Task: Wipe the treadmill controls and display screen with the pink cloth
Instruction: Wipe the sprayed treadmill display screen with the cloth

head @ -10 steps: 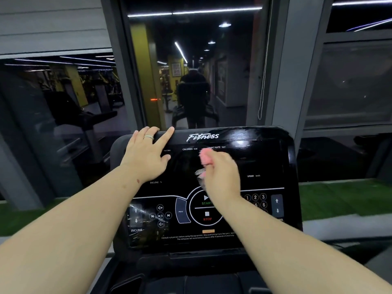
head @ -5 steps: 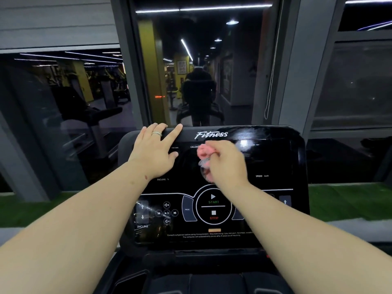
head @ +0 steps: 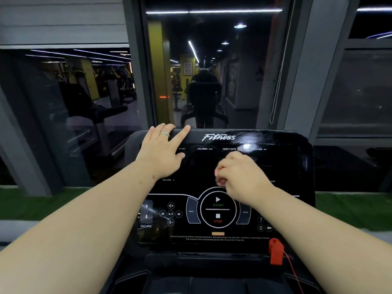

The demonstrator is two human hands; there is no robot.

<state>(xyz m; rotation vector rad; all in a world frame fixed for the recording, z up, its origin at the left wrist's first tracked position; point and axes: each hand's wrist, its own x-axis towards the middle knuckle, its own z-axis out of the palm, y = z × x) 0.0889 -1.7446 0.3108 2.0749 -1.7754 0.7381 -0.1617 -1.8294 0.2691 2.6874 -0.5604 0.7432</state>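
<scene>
My right hand point(head: 239, 179) covers most of the pink cloth point(head: 218, 177); only a blurred edge shows. My right forearm hides most of the number keypad point(head: 262, 223). The fine warning text point(head: 218, 238) is too small to read.

Right hand point(head: 244, 179) with pink cloth point(head: 218, 177) slid right and down across screen point(head: 201, 166).

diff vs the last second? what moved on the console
The right hand, gripping the pink cloth, swept right across the display screen, from under CALORIES to under HEART RATE. Less cloth shows now, only a bit at the fist's left edge. The left hand stayed flat on the console's top left corner, fingers over the upper edge. No grip was taken or released.
</scene>
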